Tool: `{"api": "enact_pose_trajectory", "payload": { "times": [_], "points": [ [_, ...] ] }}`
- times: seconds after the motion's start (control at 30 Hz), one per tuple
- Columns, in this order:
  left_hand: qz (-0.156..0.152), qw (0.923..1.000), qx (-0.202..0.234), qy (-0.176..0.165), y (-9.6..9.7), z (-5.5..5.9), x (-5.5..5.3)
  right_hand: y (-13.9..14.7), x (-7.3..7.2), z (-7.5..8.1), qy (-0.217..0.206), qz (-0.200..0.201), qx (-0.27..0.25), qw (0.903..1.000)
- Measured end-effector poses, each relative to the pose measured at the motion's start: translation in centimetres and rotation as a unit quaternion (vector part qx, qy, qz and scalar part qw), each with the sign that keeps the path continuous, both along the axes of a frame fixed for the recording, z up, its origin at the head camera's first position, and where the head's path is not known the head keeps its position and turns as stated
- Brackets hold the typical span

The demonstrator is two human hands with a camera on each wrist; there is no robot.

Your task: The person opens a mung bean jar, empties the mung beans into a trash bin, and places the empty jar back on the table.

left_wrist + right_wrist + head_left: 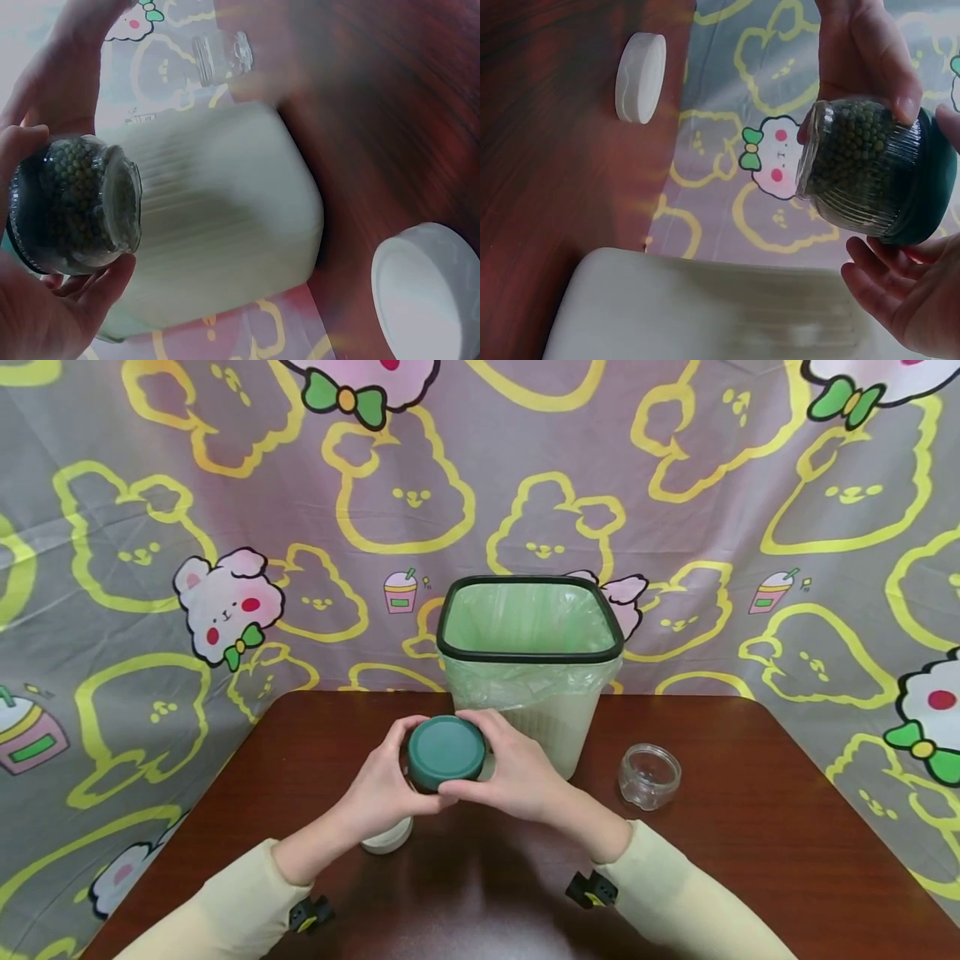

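Observation:
A clear jar of small green beans (75, 176) is held above the table, its dark green lid (447, 750) on top. My left hand (384, 781) grips its left side, and my right hand (517, 768) holds the right side, fingers and thumb around the lid's edge. The ribbed wall of the jar shows in the right wrist view, with the beans visible through it. On the table below my left hand lies a round white lid (641, 79), partly covered by that hand in the head view.
Behind my hands stands a pale bin (558, 727) with a black rim and a green bag liner. A small clear container (651, 781) sits on the brown table (720, 827) to the right. Patterned cloth (420, 468) hangs around the back and sides.

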State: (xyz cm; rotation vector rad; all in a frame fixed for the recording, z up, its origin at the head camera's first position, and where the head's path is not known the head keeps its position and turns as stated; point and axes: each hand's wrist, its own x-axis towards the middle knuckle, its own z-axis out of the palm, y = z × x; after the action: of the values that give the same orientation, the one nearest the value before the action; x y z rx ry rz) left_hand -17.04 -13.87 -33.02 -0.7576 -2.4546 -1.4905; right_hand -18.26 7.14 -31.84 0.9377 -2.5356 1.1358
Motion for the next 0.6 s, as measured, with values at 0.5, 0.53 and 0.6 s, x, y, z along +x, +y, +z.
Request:
{"api": "enact_pose_trajectory", "payload": {
  "times": [0.5,0.53,0.6],
  "points": [
    [-0.016,0.9985,0.007,0.052,1.5,1.1,0.5,2.0,1.1,0.7,-0.001,0.014,-0.058,0.9982],
    [-0.017,0.9983,0.007,0.056,1.6,1.2,0.6,2.1,1.2,0.8,-0.003,0.014,-0.057,0.9983],
    [-0.017,0.9976,0.001,0.067,1.9,1.3,0.7,2.4,1.5,1.1,-0.009,0.014,-0.054,0.9984]
  ]
}}
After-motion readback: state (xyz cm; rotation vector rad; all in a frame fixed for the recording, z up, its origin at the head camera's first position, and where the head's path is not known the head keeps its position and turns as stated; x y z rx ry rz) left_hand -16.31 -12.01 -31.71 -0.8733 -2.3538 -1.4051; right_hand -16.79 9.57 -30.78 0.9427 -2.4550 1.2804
